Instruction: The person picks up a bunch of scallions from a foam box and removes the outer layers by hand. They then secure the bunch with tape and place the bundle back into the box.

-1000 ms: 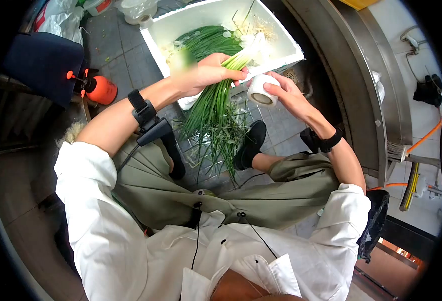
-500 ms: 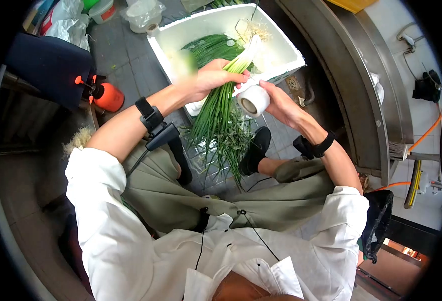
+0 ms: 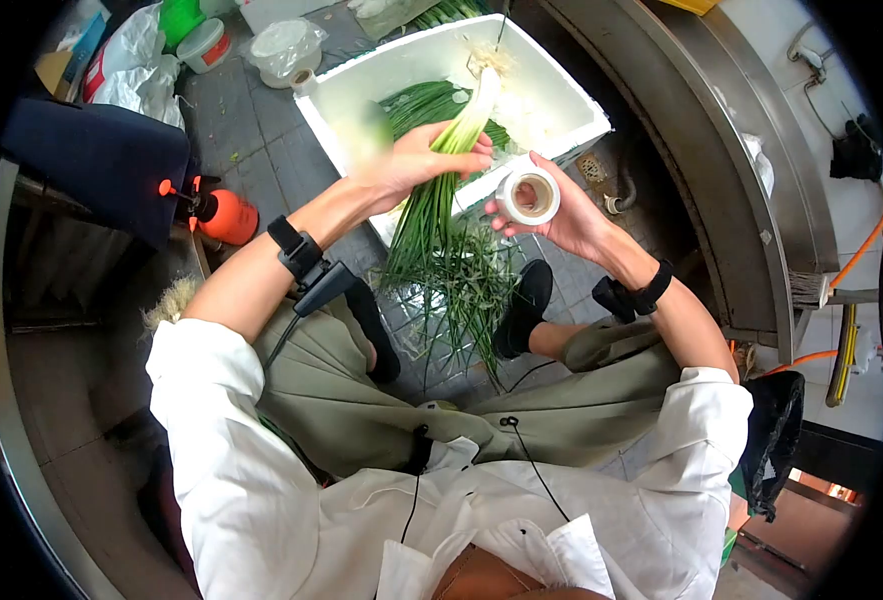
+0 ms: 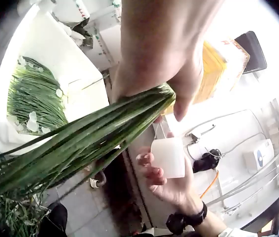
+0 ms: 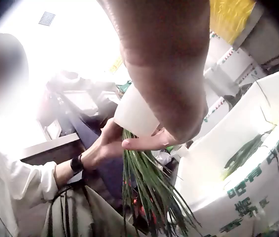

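Observation:
A bunch of scallions (image 3: pixel 473 115) is gripped by my left hand (image 3: pixel 411 165). Its white ends and roots point up over the foam box, and the green tops hang toward the floor. Just to the right, my right hand (image 3: pixel 576 220) holds a roll of white tape (image 4: pixel 169 157). In the head view the roll's round core faces up, and some fingers show at its left side. The left wrist view shows fingers curled against the roll, close below the left hand. In the right wrist view the roll hides part of the left hand.
The white foam box (image 3: pixel 396 62) holds more scallions (image 3: pixel 421 105) and ice pieces. Loose green trimmings (image 3: pixel 451 290) lie between the shoes. An orange spray bottle (image 3: pixel 229 218) is at left, near plastic tubs (image 3: pixel 286 50). A metal counter (image 3: pixel 706 170) runs along the right.
The roll moved left beneath the bunch, then back right, and has turned so its core faces up. My left hand keeps its grip on the scallions, whose white ends now stand more upright.

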The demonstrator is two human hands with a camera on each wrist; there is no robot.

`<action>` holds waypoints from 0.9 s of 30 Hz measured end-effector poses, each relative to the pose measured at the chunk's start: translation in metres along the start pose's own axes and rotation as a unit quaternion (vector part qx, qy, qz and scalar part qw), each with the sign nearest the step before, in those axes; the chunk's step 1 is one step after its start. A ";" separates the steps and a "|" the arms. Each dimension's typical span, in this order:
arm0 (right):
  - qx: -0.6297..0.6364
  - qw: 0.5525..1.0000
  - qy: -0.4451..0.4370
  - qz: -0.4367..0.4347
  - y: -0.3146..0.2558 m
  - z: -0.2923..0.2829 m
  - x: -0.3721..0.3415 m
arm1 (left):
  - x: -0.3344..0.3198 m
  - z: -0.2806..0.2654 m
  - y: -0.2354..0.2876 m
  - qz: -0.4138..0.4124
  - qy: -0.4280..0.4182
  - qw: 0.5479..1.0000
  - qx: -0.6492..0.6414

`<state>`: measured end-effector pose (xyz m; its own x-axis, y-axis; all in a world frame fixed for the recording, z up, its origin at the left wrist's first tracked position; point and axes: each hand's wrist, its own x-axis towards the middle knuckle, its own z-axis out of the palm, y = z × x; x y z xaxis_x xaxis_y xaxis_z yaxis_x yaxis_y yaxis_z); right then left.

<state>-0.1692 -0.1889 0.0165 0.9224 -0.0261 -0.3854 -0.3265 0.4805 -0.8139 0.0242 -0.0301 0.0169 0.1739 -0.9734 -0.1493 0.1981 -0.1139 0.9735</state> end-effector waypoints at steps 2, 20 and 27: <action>0.019 1.000 -0.024 -0.001 0.000 -0.001 0.000 | 0.001 0.008 -0.002 0.000 -0.014 0.999 0.032; -0.519 0.794 0.147 -0.280 0.001 0.007 0.001 | 0.007 0.035 -0.021 -0.082 0.103 0.989 -0.073; -0.599 0.736 0.128 -0.289 -0.001 -0.010 0.001 | 0.004 0.021 -0.012 -0.083 0.056 0.993 -0.062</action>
<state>-0.1705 -0.1980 0.0123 0.9595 -0.1603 0.2318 0.0165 -0.7892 -0.6140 0.0022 -0.0372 0.0084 0.2335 -0.9142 -0.3313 0.3498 -0.2390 0.9058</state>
